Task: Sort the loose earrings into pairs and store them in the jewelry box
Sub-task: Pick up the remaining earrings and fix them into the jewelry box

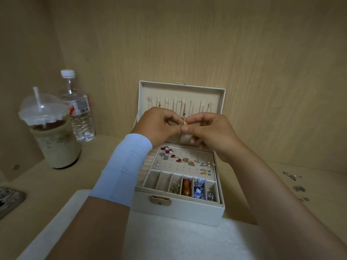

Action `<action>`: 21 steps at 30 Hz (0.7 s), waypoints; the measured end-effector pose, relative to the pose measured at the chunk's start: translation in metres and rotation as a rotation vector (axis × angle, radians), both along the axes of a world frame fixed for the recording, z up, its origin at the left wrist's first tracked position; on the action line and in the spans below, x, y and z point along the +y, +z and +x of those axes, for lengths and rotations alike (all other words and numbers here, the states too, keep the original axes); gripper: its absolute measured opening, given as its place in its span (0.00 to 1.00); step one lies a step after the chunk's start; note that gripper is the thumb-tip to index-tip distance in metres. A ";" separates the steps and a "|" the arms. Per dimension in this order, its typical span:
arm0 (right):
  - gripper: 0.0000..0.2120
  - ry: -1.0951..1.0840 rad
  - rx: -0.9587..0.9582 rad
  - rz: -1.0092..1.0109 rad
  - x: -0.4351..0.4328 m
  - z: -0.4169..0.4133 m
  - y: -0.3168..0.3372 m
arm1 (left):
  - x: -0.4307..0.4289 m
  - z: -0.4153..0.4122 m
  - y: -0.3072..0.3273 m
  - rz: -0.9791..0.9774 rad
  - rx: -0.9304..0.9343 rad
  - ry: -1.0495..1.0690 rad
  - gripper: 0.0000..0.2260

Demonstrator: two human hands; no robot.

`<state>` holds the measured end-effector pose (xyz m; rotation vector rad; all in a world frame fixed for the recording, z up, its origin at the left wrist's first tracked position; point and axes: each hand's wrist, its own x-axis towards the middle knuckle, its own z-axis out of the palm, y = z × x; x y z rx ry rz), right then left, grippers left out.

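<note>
A cream jewelry box (178, 209) stands open in front of me, its lid (222, 102) upright with necklaces hanging inside. Above the box, my left hand (159, 126) and my right hand (212, 132) meet fingertip to fingertip and pinch a small gold earring with a pearl (185, 123) between them. Below them the perforated earring panel (187, 167) carries several earrings: red ones, pearls, silver and amber pieces. The front row of compartments (180, 186) holds an amber piece, blue-and-white pieces and silver items.
An iced drink cup with a straw (50, 136) and a clear water bottle (78, 107) stand at the left. A white fuzzy mat (169, 239) lies under the box. Small silvery pieces (293, 179) lie on the wooden shelf at the right. A dark patterned object (9, 201) sits at the far left edge.
</note>
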<state>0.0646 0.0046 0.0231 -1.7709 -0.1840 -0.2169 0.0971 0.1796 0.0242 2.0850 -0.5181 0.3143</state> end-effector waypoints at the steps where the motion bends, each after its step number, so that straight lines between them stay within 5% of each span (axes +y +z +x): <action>1: 0.10 -0.006 0.002 0.003 0.000 0.000 0.000 | 0.000 0.000 0.000 0.015 0.002 -0.015 0.04; 21: 0.09 -0.037 -0.049 -0.042 -0.008 0.003 -0.002 | -0.008 -0.005 -0.003 -0.082 0.136 -0.061 0.05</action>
